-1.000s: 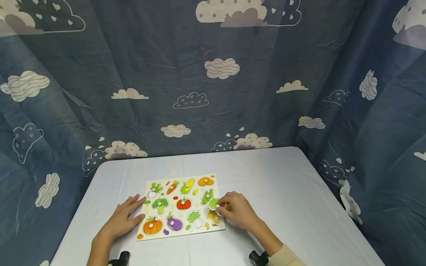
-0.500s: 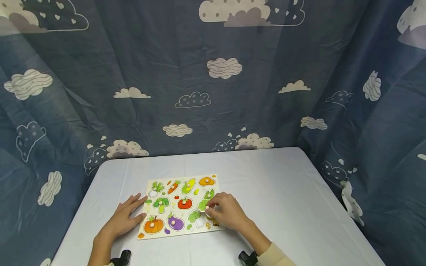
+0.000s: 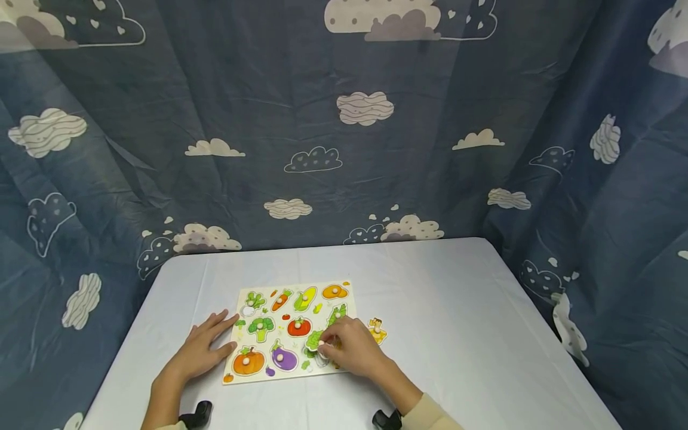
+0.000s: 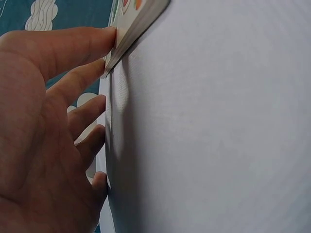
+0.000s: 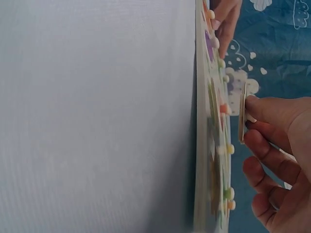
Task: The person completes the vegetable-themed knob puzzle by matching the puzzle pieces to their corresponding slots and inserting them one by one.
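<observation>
A wooden vegetable knob puzzle board (image 3: 252, 331) lies on the white table. My left hand (image 3: 201, 349) rests flat at its left edge, fingers spread; in the left wrist view the thumb (image 4: 92, 43) touches the board's edge. My right hand (image 3: 352, 349) pinches a green leafy vegetable puzzle piece (image 3: 313, 341) by its knob, over the lower right of the board. In the right wrist view this thin piece (image 5: 242, 119) is edge-on between thumb and fingers, apart from the board. The hand hides the board's lower right corner.
A yellow-brown puzzle piece (image 3: 377, 330) lies on the table right of the board. Tomato (image 3: 298, 326), eggplant (image 3: 283, 359) and pumpkin (image 3: 249, 362) pieces with knobs sit in the board. A blue cloud-patterned curtain (image 3: 258, 119) hangs behind the table.
My right hand has carried the leafy piece left and slightly down across the board, uncovering the yellow-brown piece on the table. The left hand stays at the board's edge.
</observation>
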A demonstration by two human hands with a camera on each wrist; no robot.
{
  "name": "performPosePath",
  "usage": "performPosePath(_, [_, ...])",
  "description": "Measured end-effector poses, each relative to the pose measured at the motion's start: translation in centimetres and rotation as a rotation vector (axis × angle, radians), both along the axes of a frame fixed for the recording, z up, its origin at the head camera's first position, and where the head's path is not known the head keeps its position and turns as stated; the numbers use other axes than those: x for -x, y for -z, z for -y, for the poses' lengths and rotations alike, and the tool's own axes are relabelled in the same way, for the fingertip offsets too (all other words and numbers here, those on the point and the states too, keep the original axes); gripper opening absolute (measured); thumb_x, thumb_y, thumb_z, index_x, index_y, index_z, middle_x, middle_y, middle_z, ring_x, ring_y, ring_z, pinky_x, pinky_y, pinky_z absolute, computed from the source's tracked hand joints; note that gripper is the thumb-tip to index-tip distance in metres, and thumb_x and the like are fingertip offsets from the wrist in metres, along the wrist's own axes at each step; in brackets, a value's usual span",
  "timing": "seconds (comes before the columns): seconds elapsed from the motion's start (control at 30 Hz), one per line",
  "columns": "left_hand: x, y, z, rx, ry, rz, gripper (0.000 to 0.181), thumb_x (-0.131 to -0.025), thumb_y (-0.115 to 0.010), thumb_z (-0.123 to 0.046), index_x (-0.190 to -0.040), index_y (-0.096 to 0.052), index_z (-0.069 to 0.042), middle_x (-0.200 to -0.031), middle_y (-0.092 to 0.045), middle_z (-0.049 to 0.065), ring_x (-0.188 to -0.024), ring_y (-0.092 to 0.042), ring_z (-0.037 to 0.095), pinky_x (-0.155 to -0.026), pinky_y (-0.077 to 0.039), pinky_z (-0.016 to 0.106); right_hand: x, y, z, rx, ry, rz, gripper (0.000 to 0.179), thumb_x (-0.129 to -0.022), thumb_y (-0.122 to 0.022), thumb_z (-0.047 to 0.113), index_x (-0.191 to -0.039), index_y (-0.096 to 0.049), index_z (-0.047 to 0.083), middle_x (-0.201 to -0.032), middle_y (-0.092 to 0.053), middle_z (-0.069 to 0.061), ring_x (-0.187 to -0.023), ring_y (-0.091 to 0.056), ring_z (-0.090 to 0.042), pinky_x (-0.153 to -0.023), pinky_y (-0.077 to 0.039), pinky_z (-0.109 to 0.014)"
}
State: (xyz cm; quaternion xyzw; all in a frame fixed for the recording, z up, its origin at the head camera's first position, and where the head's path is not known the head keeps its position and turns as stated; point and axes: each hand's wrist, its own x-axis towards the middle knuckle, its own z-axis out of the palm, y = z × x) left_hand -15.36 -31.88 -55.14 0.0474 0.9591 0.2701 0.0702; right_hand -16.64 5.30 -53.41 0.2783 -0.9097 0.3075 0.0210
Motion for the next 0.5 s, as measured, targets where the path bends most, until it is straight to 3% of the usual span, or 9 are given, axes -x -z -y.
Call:
performPosePath(0.23, [0.0, 0.12, 0.04, 0.002, -0.002, -0.003, 0.064, -0.093, -0.07, -0.036, -0.152, -0.053, -0.017, -0.165, -0.036, 0.021, -0.154, -0.023, 0.05, -0.124, -0.007, 0.073, -0.24, 0.35, 0.67, -0.024, 0.006, -0.005, 0.009, -0.087, -0.083, 0.03, -0.089, -0.081, 0.022, -0.085, -0.071, 0.015, -0.079, -0.054, 0.0, -0.079, -0.048, -0.027])
performPosePath(0.5, [0.09, 0.19, 0.12, -0.001, -0.003, -0.003, 0.065, -0.093, -0.07, -0.036, -0.152, -0.052, -0.018, -0.165, -0.036, 0.021, -0.154, -0.022, 0.05, -0.124, -0.006, 0.073, -0.34, 0.75, 1.1, -0.059, 0.015, 0.002, 0.009, -0.087, -0.082, 0.032, -0.09, -0.081, 0.024, -0.083, -0.068, 0.017, -0.08, -0.054, -0.002, -0.096, -0.055, -0.05])
